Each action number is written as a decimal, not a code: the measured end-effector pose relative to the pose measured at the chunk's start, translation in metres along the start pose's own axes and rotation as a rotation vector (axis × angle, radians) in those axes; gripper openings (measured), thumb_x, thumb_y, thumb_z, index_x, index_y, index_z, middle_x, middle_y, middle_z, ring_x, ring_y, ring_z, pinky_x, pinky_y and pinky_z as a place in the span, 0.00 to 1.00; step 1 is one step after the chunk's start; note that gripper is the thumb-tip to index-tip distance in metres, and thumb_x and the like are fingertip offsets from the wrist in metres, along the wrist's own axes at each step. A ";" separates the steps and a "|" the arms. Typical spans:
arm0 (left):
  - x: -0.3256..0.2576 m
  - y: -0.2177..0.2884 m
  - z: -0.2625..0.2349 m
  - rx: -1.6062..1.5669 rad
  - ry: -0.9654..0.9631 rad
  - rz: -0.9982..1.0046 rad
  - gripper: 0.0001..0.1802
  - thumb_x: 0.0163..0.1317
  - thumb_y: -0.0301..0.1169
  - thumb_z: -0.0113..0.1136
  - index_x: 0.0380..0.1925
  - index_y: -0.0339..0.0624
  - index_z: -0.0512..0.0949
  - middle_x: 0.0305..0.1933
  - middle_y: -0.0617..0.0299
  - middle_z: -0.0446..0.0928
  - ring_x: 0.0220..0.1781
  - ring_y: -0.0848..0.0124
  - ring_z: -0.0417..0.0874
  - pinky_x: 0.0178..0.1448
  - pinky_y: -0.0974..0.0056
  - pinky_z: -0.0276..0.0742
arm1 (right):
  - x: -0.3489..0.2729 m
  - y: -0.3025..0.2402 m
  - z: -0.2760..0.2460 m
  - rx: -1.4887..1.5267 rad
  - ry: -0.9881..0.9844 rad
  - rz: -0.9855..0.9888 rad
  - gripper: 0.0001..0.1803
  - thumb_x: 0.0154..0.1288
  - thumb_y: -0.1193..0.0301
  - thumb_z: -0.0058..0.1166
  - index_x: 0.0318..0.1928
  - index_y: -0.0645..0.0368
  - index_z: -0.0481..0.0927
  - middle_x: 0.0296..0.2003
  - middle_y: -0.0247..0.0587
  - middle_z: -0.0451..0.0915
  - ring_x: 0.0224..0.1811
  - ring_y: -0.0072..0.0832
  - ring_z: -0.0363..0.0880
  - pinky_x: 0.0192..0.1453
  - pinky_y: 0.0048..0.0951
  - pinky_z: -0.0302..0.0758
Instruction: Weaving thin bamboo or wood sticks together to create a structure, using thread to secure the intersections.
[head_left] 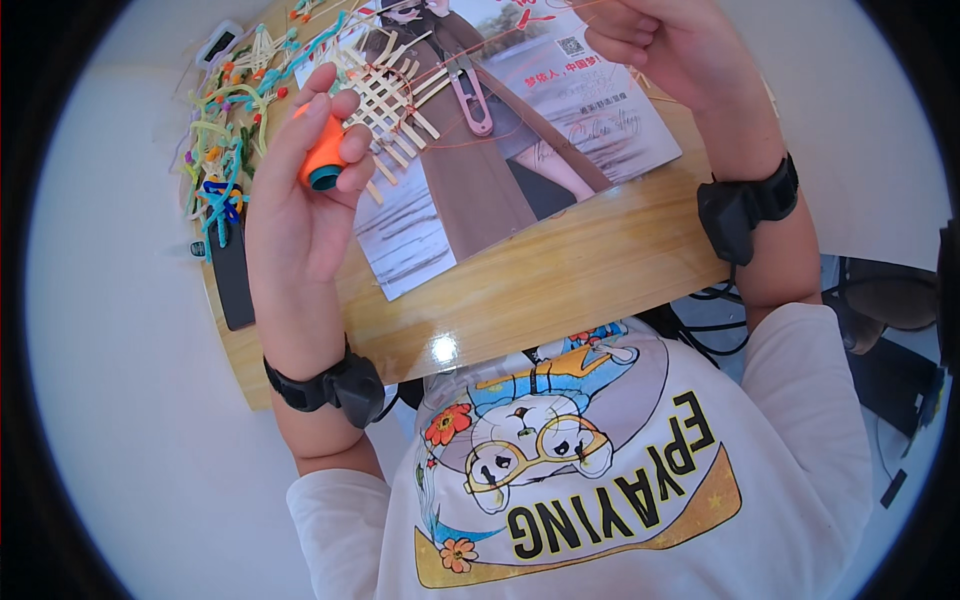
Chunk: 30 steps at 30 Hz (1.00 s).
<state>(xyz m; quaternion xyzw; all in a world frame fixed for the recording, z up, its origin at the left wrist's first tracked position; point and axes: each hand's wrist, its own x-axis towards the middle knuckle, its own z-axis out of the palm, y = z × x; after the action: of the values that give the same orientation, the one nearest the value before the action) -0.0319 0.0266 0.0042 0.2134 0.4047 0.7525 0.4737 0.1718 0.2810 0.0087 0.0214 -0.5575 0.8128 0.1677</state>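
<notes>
In my left hand [305,190] is an orange spool of thread [326,155], with the fingers curled round it. Just beyond those fingers is a woven lattice of pale wooden sticks [385,105] over the magazine; whether a fingertip touches it I cannot tell. My right hand [660,50] is raised at the upper right, its fingers closed in a pinch. A thin orange-red thread [500,38] stretches from near the lattice towards them; the pinched end is hidden at the picture's edge. Pink-handled thread snips [472,100] lie on the magazine between the hands.
A large magazine [415,240] covers much of the wooden table [560,275]. Along the table's left side is a heap of coloured pipe cleaners and stick pieces [225,140], beside a dark flat object [233,280]. Loose thread loops [510,135] lie round the snips.
</notes>
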 end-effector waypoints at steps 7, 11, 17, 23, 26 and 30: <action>-0.001 0.018 -0.011 -0.062 -0.134 0.070 0.23 0.74 0.29 0.52 0.65 0.32 0.65 0.47 0.57 0.73 0.31 0.75 0.72 0.28 0.73 0.67 | -0.014 -0.025 0.009 0.025 -0.228 0.165 0.09 0.80 0.64 0.49 0.44 0.56 0.75 0.23 0.25 0.66 0.22 0.15 0.61 0.27 0.20 0.62; -0.005 0.028 -0.014 -0.129 -0.157 0.099 0.21 0.75 0.25 0.47 0.65 0.30 0.64 0.46 0.57 0.69 0.29 0.77 0.68 0.28 0.73 0.67 | -0.023 -0.036 0.031 -0.147 -0.656 0.063 0.09 0.76 0.64 0.57 0.43 0.56 0.81 0.25 0.28 0.74 0.22 0.19 0.72 0.25 0.24 0.67; -0.003 0.031 -0.015 -0.160 -0.175 0.123 0.19 0.75 0.24 0.46 0.63 0.28 0.65 0.46 0.57 0.69 0.28 0.77 0.68 0.27 0.73 0.67 | -0.031 -0.070 0.051 -0.127 -1.237 -0.071 0.04 0.72 0.72 0.60 0.42 0.57 0.87 0.34 0.34 0.82 0.25 0.23 0.77 0.24 0.25 0.69; -0.001 0.035 -0.022 -0.100 -0.088 0.159 0.21 0.73 0.26 0.51 0.63 0.30 0.67 0.46 0.56 0.72 0.28 0.77 0.68 0.26 0.72 0.65 | -0.052 -0.114 0.016 -0.308 -1.019 -0.198 0.03 0.70 0.72 0.61 0.38 0.54 0.86 0.30 0.34 0.81 0.24 0.20 0.75 0.21 0.23 0.64; -0.002 0.039 -0.024 -0.090 -0.082 0.197 0.21 0.73 0.27 0.51 0.62 0.30 0.67 0.46 0.57 0.72 0.28 0.78 0.69 0.26 0.72 0.64 | -0.054 -0.122 0.015 -0.527 -0.443 -0.185 0.04 0.69 0.70 0.62 0.38 0.56 0.86 0.33 0.34 0.82 0.24 0.17 0.75 0.23 0.23 0.69; -0.003 0.039 -0.020 -0.077 -0.082 0.156 0.20 0.73 0.29 0.52 0.62 0.32 0.68 0.45 0.59 0.73 0.27 0.78 0.70 0.25 0.73 0.63 | -0.042 -0.113 0.036 -1.234 0.153 -0.175 0.07 0.75 0.73 0.50 0.41 0.60 0.80 0.40 0.38 0.83 0.42 0.21 0.80 0.42 0.23 0.74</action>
<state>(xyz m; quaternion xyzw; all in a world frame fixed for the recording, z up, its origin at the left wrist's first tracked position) -0.0656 0.0067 0.0244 0.2567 0.3380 0.7926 0.4377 0.2397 0.2737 0.1151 -0.0923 -0.9066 0.3237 0.2544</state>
